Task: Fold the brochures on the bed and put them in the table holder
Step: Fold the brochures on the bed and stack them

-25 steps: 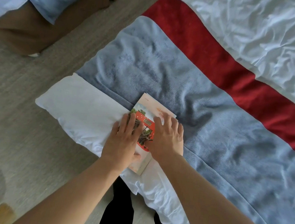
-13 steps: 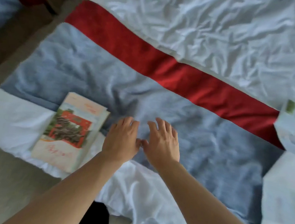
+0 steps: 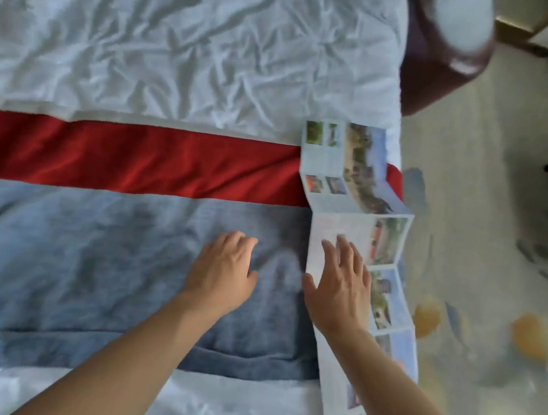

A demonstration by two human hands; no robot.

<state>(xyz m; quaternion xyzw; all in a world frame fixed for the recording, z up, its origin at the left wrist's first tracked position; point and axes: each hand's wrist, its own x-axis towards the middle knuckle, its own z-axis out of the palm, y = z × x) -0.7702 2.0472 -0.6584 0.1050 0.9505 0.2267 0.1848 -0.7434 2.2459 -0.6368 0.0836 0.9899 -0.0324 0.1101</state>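
Both hands have left the small folded brochure, which is now out of sight, and moved across the bed to a long unfolded brochure (image 3: 358, 238) on the right side of the frame. Now the right hand (image 3: 342, 284) lies on this brochure with its fingers straight and spread, holding nothing. Next to it, the left hand (image 3: 223, 270) rests on the blue blanket (image 3: 68, 268) with loose fingers, just left of the paper and not touching it.

From the right hand, the brochure runs in a zigzag strip up toward the upper right and down to the lower right corner. Its long side follows the right edge of the bed (image 3: 165, 39). So the right hand is the nearer one, and I think it will start the folding.

Farther out, a red stripe (image 3: 133, 159) crosses the bed, with crumpled white sheet above it. Off the bed, a dark chair (image 3: 431, 71) stands on the patterned carpet (image 3: 495, 303). No table holder shows.
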